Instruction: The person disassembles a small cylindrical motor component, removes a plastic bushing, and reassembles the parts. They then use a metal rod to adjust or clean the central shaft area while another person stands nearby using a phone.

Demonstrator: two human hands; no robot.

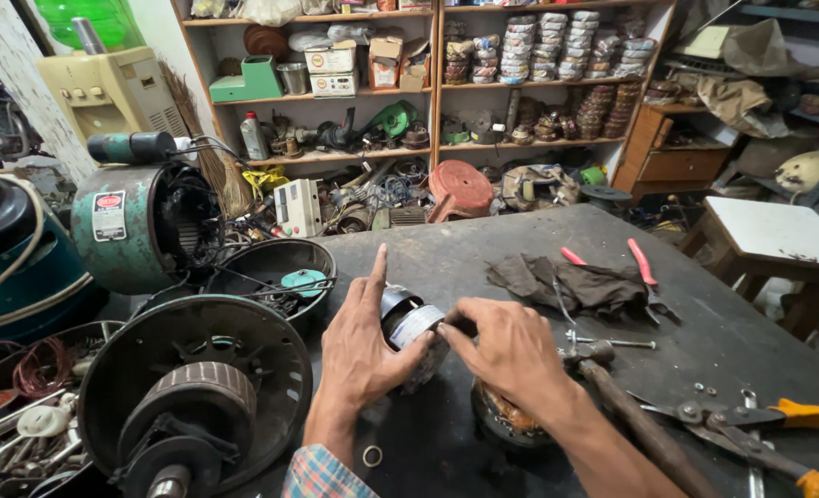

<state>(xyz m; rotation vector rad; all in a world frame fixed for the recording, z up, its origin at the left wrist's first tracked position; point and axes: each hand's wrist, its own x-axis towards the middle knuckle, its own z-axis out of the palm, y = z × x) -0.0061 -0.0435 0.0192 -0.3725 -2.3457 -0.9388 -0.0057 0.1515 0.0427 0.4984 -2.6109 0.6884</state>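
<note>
Near the worktop's (483,249) front edge, the left hand (359,346) cups a small grey cylinder (409,327), index finger raised, while the right hand (511,350) pinches its top. A dark rag (566,281) lies mid-worktop; orange-handled snips (750,429) rest at the right front corner.

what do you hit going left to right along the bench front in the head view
motor rotor housing → left hand → small metal cylinder held by both hands → right hand → hammer → orange-handled snips

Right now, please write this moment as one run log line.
left hand: steadies tape roll | right hand: pinches tape end | beside: hammer, snips | surface: dark workbench
</note>
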